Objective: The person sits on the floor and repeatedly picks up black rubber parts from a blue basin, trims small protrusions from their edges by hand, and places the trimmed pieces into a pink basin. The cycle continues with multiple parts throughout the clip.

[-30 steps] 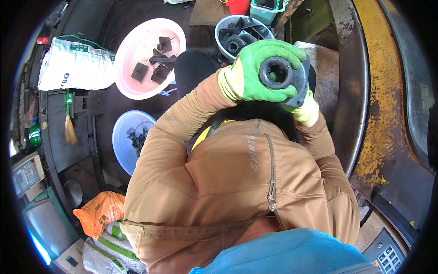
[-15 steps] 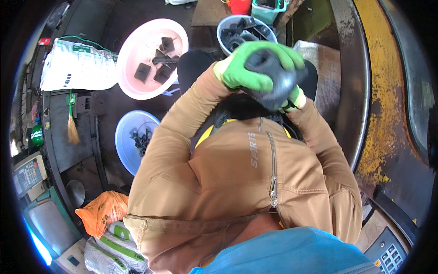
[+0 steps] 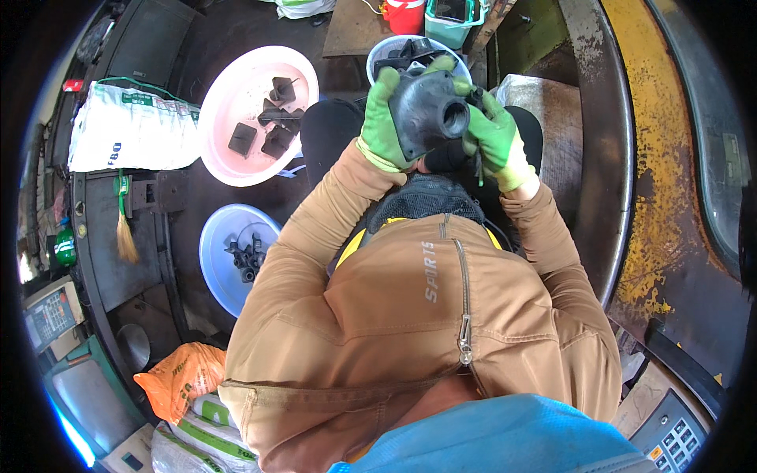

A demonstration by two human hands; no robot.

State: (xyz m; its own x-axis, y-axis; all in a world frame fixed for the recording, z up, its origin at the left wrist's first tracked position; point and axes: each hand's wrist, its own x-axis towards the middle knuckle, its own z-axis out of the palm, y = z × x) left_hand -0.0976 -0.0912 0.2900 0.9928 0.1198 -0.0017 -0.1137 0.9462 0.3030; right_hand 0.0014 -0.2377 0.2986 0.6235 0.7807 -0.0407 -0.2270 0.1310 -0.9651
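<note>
My left hand [image 3: 382, 130], in a green glove with a pale cuff, grips a black moulded plastic fitting [image 3: 422, 117] by its flat, square-cornered flange. The fitting's round, hollow neck [image 3: 455, 117] faces up and to the right. Close against that neck is my right hand [image 3: 497, 140], gloved the same way, its fingers closed. A thin dark item [image 3: 478, 169] shows below the right fingers; its kind is unclear. Just beyond my hands, a pale blue basin [image 3: 374, 57] holds more black plastic parts [image 3: 410, 54], partly hidden by the left glove.
To the left stand a pink basin [image 3: 217, 150] with several black fittings and a blue basin [image 3: 217, 276] with small black pieces. A white sack [image 3: 130, 130], a small broom [image 3: 124, 236] and an orange bag [image 3: 185, 378] are farther left. Yellow worn machinery [image 3: 650, 158] rises at right.
The black fitting has turned in my left hand, so its flange and open neck now show. My right hand has come out from behind it to the right side of the neck.
</note>
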